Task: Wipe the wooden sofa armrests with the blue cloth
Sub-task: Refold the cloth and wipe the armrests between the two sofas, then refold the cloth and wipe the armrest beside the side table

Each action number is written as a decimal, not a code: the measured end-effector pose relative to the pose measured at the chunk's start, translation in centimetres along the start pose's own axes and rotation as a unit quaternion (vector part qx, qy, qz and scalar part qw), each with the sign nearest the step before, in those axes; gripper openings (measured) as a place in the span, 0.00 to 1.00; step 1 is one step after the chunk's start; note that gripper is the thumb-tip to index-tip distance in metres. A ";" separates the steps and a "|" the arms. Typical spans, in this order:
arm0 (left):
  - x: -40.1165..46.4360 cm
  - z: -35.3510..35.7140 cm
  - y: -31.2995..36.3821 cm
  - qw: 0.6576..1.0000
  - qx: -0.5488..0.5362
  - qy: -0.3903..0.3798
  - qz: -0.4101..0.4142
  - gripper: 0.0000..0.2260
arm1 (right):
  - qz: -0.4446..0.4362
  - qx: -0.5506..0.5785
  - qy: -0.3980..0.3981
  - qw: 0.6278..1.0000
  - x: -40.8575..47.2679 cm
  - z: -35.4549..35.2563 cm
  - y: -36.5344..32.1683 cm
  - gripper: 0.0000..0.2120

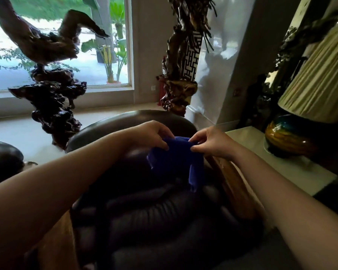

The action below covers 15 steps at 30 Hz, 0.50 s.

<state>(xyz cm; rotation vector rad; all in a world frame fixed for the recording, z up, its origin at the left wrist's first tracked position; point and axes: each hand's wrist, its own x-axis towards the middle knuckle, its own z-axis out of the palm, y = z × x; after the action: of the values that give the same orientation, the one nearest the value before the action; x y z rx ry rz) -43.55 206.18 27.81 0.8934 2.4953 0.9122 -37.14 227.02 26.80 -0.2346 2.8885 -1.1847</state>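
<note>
I have the blue cloth [176, 158] pinched by its top edge in both hands, left hand [152, 135] and right hand [209, 142], fingers closed on the fabric, the rest hanging above the dark leather seat [144, 211]. I judge this as readying the cloth. Next I need to bunch it and press it onto the right wooden armrest [234, 184] just beside it.
</note>
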 end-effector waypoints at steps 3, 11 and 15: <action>3.3 3.4 5.2 1.000 0.014 0.002 0.010 0.15 | -0.001 -0.018 -0.003 1.000 -2.6 -5.4 3.7 0.09; 12.8 7.7 13.1 1.000 0.014 0.005 0.024 0.15 | 0.006 -0.007 0.013 1.000 -4.4 -15.2 11.5 0.08; 18.6 10.2 14.8 1.000 0.005 -0.004 0.031 0.17 | 0.018 -0.008 0.015 1.000 -3.4 -18.5 16.8 0.08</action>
<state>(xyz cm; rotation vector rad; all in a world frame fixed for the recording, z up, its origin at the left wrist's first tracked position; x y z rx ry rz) -45.81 231.94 28.39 0.9803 2.4808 0.9145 -37.28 252.19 28.10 -0.1642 2.9162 -1.1697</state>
